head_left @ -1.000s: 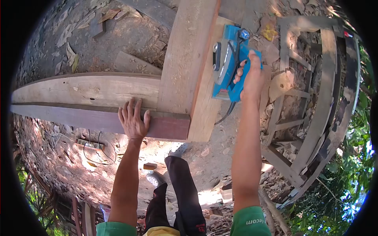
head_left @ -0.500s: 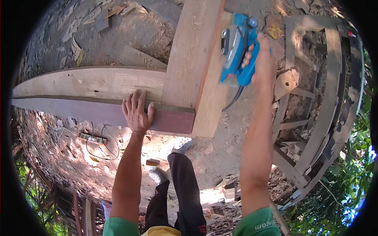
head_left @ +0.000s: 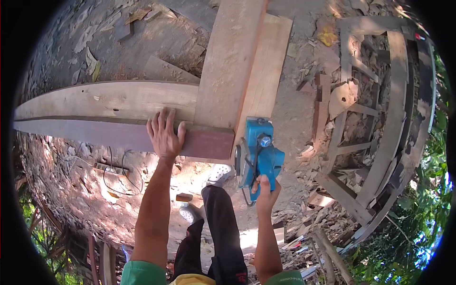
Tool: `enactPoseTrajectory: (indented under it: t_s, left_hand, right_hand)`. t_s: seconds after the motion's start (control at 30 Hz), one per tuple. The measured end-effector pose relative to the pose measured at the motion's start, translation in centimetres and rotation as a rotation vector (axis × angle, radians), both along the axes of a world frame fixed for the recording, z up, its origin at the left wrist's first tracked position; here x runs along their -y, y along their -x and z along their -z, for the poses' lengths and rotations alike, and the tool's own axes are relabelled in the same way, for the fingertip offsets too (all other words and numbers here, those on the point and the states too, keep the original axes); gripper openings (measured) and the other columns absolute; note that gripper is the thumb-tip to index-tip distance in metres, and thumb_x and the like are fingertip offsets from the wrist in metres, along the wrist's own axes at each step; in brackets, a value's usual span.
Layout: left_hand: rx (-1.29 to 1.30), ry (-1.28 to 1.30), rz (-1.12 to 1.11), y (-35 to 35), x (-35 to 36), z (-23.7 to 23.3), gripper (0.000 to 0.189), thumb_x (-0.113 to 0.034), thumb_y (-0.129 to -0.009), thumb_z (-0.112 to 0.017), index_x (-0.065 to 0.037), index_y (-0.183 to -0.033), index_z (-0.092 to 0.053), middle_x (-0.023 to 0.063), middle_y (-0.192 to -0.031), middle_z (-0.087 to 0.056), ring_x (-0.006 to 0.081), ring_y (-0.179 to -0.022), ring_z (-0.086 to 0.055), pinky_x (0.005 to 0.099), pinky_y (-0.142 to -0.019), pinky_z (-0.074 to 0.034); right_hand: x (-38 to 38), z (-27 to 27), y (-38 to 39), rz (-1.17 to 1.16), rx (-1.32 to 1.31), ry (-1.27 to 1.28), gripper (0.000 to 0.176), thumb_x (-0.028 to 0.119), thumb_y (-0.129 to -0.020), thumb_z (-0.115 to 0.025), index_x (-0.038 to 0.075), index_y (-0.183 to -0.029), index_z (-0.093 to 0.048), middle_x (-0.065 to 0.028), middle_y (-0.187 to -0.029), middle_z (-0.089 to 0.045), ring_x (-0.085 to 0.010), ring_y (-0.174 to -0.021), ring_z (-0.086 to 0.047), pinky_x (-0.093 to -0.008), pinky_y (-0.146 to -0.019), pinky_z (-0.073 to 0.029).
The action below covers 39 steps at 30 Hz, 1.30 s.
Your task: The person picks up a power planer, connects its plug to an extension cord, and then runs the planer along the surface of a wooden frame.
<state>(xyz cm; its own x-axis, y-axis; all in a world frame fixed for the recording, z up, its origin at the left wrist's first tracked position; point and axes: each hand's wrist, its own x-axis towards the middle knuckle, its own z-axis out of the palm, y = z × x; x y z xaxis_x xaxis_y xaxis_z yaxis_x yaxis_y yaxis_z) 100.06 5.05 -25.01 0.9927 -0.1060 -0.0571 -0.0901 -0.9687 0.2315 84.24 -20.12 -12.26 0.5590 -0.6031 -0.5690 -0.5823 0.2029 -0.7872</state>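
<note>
At the near end of the pale board, the right hand is gripping the blue power tool's handle, while the left hand is pressing, fingers spread, on the reddish-brown plank.

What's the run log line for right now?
right hand: grips blue power planer at near end of pale wooden board | left hand: flat on reddish-brown wooden plank

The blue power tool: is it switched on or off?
Cannot tell: the right hand grips the blue power tool by its handle, but no switch position shows.
</note>
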Motion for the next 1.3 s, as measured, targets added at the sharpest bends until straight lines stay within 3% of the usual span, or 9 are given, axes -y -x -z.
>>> enactPoseTrajectory:
  t_s: [0.1,0.2,0.7,0.93,1.1,1.3]
  left_hand:
    - [-0.016,-0.006,-0.009,0.1,0.0,0.0,0.051,-0.043,-0.093,-0.059,-0.014,-0.134,-0.059,0.0115,-0.142,-0.053,0.0335,-0.133,-0.045,0.0547,-0.116,-0.025]
    - [-0.034,0.0,-0.011,-0.2,0.0,-0.4,0.051,-0.043,-0.093,-0.059,-0.014,-0.135,-0.058,0.0119,-0.142,-0.053,0.0339,-0.134,-0.044,0.0545,-0.117,-0.025]
    - [-0.106,-0.005,-0.023,-0.2,0.0,-0.5,0.053,-0.042,-0.092,-0.059,-0.014,-0.137,-0.056,0.0123,-0.146,-0.049,0.0345,-0.138,-0.04,0.0546,-0.119,-0.021]
    - [-0.126,-0.012,-0.031,-0.2,-0.1,-0.4,0.054,-0.043,-0.091,-0.058,-0.015,-0.138,-0.055,0.0122,-0.146,-0.049,0.0344,-0.138,-0.039,0.0552,-0.119,-0.021]
    - [-0.16,0.005,-0.033,-0.5,-0.1,-0.9,0.055,-0.045,-0.091,-0.058,-0.014,-0.137,-0.055,0.0127,-0.146,-0.048,0.0351,-0.137,-0.04,0.0557,-0.119,-0.02]
    - [-0.162,0.029,-0.037,-0.8,0.0,-1.1,0.054,-0.042,-0.09,-0.06,-0.013,-0.136,-0.056,0.0137,-0.145,-0.049,0.0357,-0.137,-0.04,0.0561,-0.119,-0.021]
  right_hand:
    - [1.2,-0.5,-4.0,-0.037,-0.01,0.01,0.042,0.037,-0.095,-0.063,-0.001,-0.078,-0.059,-0.0063,-0.06,-0.053,-0.0144,-0.051,-0.05,-0.0301,-0.048,-0.039]
    - [2.1,-0.5,-7.5,-0.018,0.021,0.003,0.04,0.035,-0.095,-0.066,0.001,-0.076,-0.059,-0.0025,-0.059,-0.053,-0.0108,-0.05,-0.048,-0.0277,-0.048,-0.037]
    - [7.7,-0.1,-26.6,-0.064,0.053,0.09,0.046,0.046,-0.093,-0.064,0.004,-0.075,-0.057,-0.0039,-0.056,-0.051,-0.013,-0.046,-0.049,-0.0295,-0.042,-0.038]
    - [9.9,0.2,-34.7,-0.026,0.088,0.116,0.045,0.042,-0.092,-0.066,0.0,-0.075,-0.061,-0.005,-0.06,-0.055,-0.0136,-0.043,-0.05,-0.0306,-0.038,-0.039]
    - [11.1,0.0,-39.3,-0.023,0.113,0.128,0.048,0.046,-0.092,-0.065,-0.001,-0.08,-0.064,-0.0055,-0.063,-0.056,-0.0146,-0.044,-0.05,-0.032,-0.038,-0.039]
    - [12.2,0.0,-43.9,-0.009,0.117,0.122,0.049,0.048,-0.091,-0.064,0.003,-0.075,-0.059,-0.005,-0.061,-0.055,-0.0156,-0.045,-0.049,-0.0329,-0.039,-0.039]
